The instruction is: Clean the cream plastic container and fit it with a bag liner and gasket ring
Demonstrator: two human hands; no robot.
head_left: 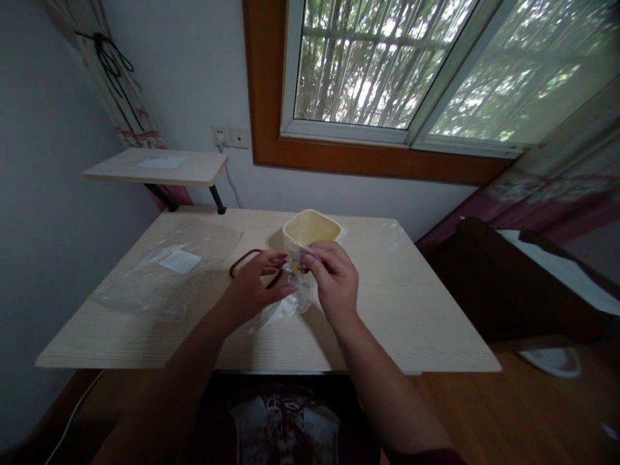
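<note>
**A:** Please, what do we see the right hand (335,279) doing?

**B:** We see it come from below, with its back turned up. The thumb and fingers are pinched together on a fold of a crumpled clear plastic bag (287,309), so we think this hand is grasping the film.

**A:** And the left hand (254,285)?

**B:** It lies more on its side, with the fingers a little curled and pointing to the right, very close to the same bag. We cannot tell if it truly grips something or only touches.

**A:** Where is the cream plastic container (310,227)?

**B:** It is just behind both hands, near the middle of the worktop (397,310). It is tilted, and its square open mouth faces up toward us. Its lower part seems to go into the bag, but the fingers hide it, so we cannot tell how it is held.

**A:** What lies near them?

**B:** A dark brown elastic band (245,260) lies on the worktop just beside the left hand. Farther left is a flat clear plastic bag (165,274) with a white label (179,261).

**A:** Can we read any writing?

**B:** No, the label is too small and blurred for us.
</note>
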